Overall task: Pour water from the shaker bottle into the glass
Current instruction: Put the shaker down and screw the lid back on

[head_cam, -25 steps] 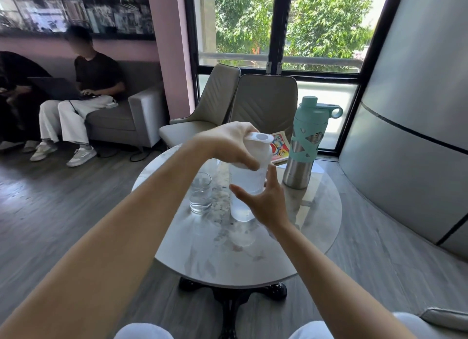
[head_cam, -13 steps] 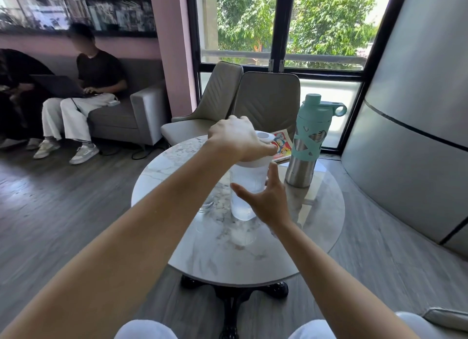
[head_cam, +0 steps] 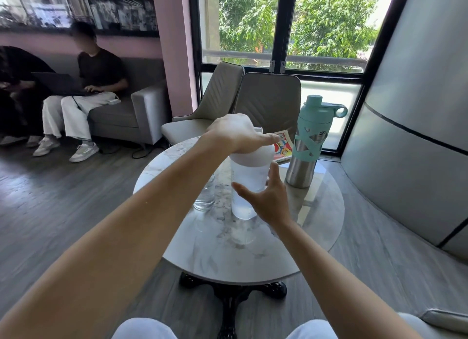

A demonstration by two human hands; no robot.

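A translucent shaker bottle [head_cam: 247, 184] with water stands upright on the round marble table [head_cam: 253, 257]. My left hand [head_cam: 238, 133] lies over its white lid [head_cam: 255, 157], palm down and fingers gripping the lid, hiding the spout. My right hand [head_cam: 268, 202] wraps the lower body of the bottle from the right, thumb in front and fingers behind. A clear glass [head_cam: 205, 199] stands just left of the bottle, partly hidden by my left forearm.
A teal and steel flask [head_cam: 307, 146] stands at the table's far right, with a colourful booklet [head_cam: 285, 146] beside it. Two grey chairs [head_cam: 268, 103] are behind the table. A person [head_cam: 93, 85] sits on a sofa at the far left.
My left hand has moved from the side of the lid to lie over its top, covering the spout. My right hand stays on the bottle body. The bottle has not left the table.
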